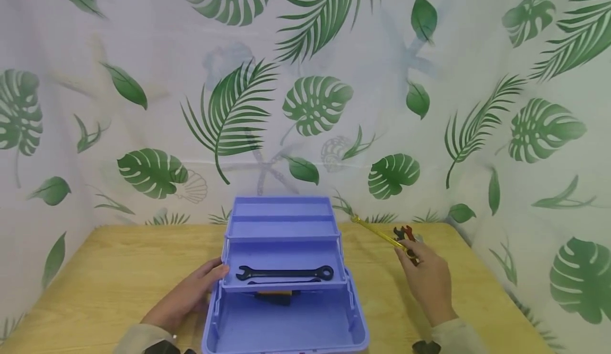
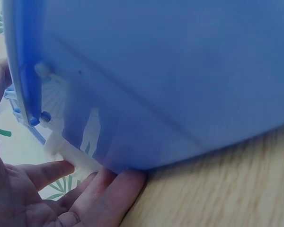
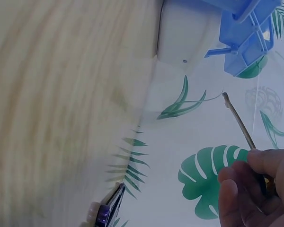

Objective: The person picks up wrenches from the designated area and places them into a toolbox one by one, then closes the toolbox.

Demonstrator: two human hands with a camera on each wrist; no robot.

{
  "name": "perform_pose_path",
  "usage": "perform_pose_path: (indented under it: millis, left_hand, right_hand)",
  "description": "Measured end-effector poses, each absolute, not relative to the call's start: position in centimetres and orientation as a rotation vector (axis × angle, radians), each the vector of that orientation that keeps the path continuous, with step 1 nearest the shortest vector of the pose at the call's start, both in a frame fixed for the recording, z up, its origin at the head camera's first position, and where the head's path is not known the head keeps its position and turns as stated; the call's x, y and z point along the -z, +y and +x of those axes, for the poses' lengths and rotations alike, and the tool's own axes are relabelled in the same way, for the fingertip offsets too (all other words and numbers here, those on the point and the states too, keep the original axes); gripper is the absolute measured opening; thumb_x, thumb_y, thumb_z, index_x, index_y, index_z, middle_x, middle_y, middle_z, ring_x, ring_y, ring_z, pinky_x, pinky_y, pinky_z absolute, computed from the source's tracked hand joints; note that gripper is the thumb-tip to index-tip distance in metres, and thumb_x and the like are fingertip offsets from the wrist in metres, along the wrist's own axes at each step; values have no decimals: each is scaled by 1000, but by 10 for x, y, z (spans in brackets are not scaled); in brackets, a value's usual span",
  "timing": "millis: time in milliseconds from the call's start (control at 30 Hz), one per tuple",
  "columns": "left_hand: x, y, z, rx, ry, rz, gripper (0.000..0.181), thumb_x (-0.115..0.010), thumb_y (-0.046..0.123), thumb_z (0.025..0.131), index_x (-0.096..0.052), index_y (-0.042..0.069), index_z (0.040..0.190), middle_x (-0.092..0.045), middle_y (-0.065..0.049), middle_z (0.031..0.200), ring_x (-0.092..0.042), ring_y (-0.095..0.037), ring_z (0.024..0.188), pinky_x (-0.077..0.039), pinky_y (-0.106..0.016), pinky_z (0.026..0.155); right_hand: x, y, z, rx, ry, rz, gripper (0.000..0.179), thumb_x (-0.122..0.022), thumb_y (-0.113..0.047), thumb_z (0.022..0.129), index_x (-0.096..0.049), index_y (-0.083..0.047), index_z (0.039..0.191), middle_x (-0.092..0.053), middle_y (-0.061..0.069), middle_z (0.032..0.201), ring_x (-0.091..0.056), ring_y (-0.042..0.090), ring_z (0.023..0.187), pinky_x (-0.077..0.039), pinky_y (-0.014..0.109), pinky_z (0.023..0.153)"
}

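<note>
My left hand (image 1: 193, 293) rests against the left side of a periwinkle-blue toolbox (image 1: 286, 327), its thumb at the edge of the raised tray. In the left wrist view, the fingers (image 2: 128, 189) lie spread along the box's lower side, close to the table. My right hand (image 1: 427, 277), to the right of the box, pinches a long gold-coloured wrench (image 1: 378, 232) near one end. Its far end points up and left toward the tiered trays. A black combination wrench (image 1: 286, 273) lies in the lower tray, with a second dark tool partly hidden behind the tray's front lip.
Black and red tool ends (image 1: 408, 232) show just behind my right hand. Inside the box, under the tray, sits a black and yellow item (image 1: 274, 296), partly covered. The upper tray (image 1: 284, 229) leans back. A leaf-patterned curtain (image 1: 305, 147) hangs behind the wooden table (image 1: 119, 269).
</note>
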State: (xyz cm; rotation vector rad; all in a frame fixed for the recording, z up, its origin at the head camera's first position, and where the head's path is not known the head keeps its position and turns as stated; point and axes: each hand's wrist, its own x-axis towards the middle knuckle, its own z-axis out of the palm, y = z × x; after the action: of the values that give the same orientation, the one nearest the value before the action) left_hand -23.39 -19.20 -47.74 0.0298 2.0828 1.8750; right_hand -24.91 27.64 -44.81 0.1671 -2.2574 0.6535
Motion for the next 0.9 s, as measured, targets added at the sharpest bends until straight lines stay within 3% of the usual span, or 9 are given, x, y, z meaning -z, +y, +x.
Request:
perform_pose_path:
  millis: [200,500,800,900]
  left_hand:
    - [477,-193,-234,-1850,2068,44,81,-54,50,103,-25,0,160,-59,-30,137,-66,-37,113,-61,-54,85]
    - [478,-193,-237,-1899,2070,-4,79,-57,49,102,-29,3,160,-58,-30,140,-65,-38,117,-60,-56,87]
    - [479,-196,-235,-1925,2028,84,78,-55,44,104,-26,-1,160,-63,-30,130,-68,-36,109,-61,-56,83]
    - [478,-196,-235,-1905,2054,38,77,-57,47,102,-30,3,159,-63,-28,133,-67,-35,111,-61,-55,84]
  right_hand:
    - [456,277,-249,-639,-2266,171,19,-85,-6,84,-80,-4,102,-70,4,74,-53,9,55,-40,23,44]
    - [450,277,-255,-691,-2162,224,21,-88,-1,79,-82,-4,98,-74,7,78,-59,15,69,-43,22,63]
    - [447,270,-253,-732,-2162,180,18,-87,-2,80,-82,-6,97,-77,7,84,-62,10,71,-41,12,66]
    - [447,267,-252,-742,-2170,167,19,-87,-3,81,-82,-6,99,-77,7,86,-59,7,72,-41,12,66]
